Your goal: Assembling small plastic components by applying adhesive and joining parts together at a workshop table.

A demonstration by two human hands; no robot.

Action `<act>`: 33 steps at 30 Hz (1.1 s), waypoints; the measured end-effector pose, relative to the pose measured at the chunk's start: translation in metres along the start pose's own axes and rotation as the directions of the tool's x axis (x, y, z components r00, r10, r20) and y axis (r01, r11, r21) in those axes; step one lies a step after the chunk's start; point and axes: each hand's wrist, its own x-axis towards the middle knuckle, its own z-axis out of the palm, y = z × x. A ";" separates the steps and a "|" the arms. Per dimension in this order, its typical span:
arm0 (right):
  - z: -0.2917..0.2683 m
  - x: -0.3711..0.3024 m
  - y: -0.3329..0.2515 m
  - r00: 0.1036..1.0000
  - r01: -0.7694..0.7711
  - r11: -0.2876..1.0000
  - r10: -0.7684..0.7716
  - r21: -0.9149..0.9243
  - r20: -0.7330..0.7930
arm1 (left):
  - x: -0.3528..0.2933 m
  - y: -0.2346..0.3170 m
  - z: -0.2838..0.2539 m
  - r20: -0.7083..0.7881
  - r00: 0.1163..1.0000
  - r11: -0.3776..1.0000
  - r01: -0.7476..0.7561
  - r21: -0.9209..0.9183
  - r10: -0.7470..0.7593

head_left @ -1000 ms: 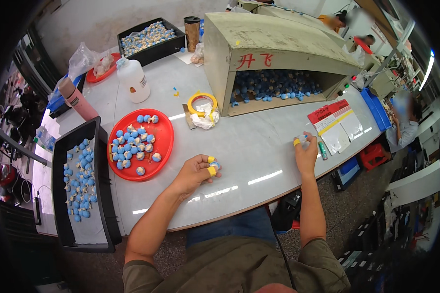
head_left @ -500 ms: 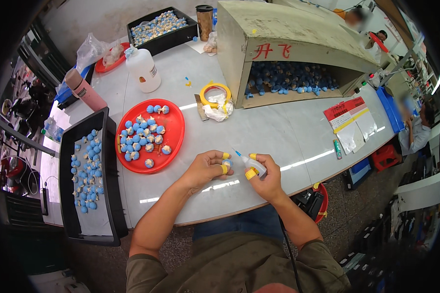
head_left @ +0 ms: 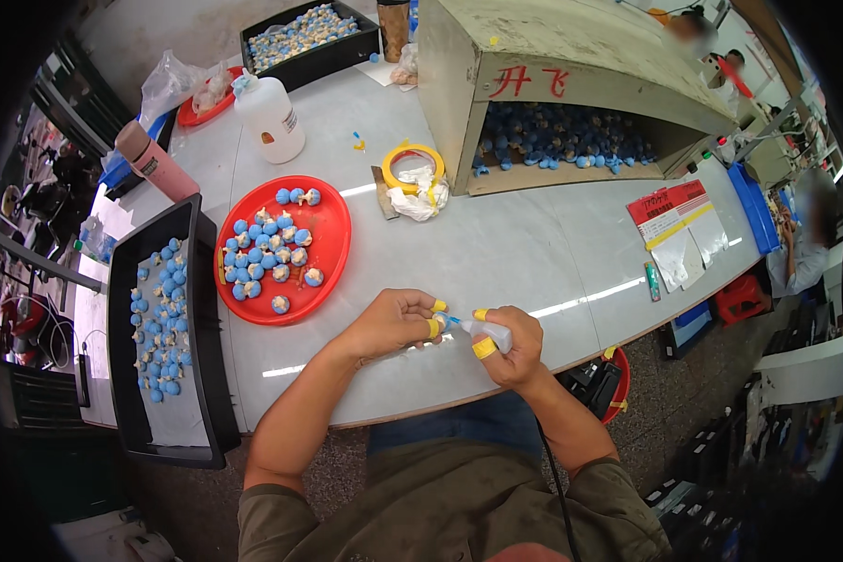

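Observation:
My left hand, with yellow tape on thumb and a finger, pinches a small blue and pale ball, mostly hidden by the fingertips. My right hand, taped in yellow too, grips a small translucent squeeze bottle. Its thin blue nozzle points left and reaches the ball; whether the tip touches it I cannot tell. To the left of my hands, a round red tray carries several blue balls with pale parts.
A black tray of blue balls lies at the left; another stands at the back. Beyond my hands are a tape roll, crumpled tissue, a white bottle and a pink flask. A large box holds blue pieces.
The squeeze bottle has tipped from pointing up and left to nearly level, bringing its nozzle to the ball. My left hand keeps its pinch. The whole view has shifted slightly.

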 end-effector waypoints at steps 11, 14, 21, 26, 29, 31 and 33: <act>0.007 0.008 -0.002 0.997 0.057 0.998 -0.059 -0.037 -0.053 | 0.000 0.002 0.001 0.003 1.000 1.000 -0.003 0.010 0.002; 0.008 0.006 -0.003 0.995 0.086 0.991 -0.091 -0.103 -0.051 | 0.000 0.004 0.001 -0.013 1.000 1.000 0.015 0.004 -0.015; 0.007 0.006 -0.009 0.986 0.156 0.963 -0.165 -0.221 -0.023 | 0.001 0.003 0.002 -0.083 0.996 0.996 0.029 -0.085 -0.036; 0.006 0.006 -0.013 0.980 0.196 0.938 -0.191 -0.287 0.048 | 0.001 0.006 0.004 -0.112 0.993 0.995 0.027 -0.098 -0.038; 0.007 0.005 -0.013 0.980 0.201 0.943 -0.196 -0.265 0.047 | 0.000 0.008 0.007 -0.130 0.991 0.993 0.020 -0.113 -0.035; 0.006 0.004 -0.013 0.980 0.199 0.944 -0.194 -0.262 0.047 | 0.000 0.008 0.008 -0.140 0.990 0.992 0.009 -0.124 -0.027; 0.005 0.004 -0.013 0.980 0.198 0.946 -0.193 -0.257 0.048 | 0.000 0.007 0.007 -0.151 0.988 0.992 0.007 -0.126 -0.026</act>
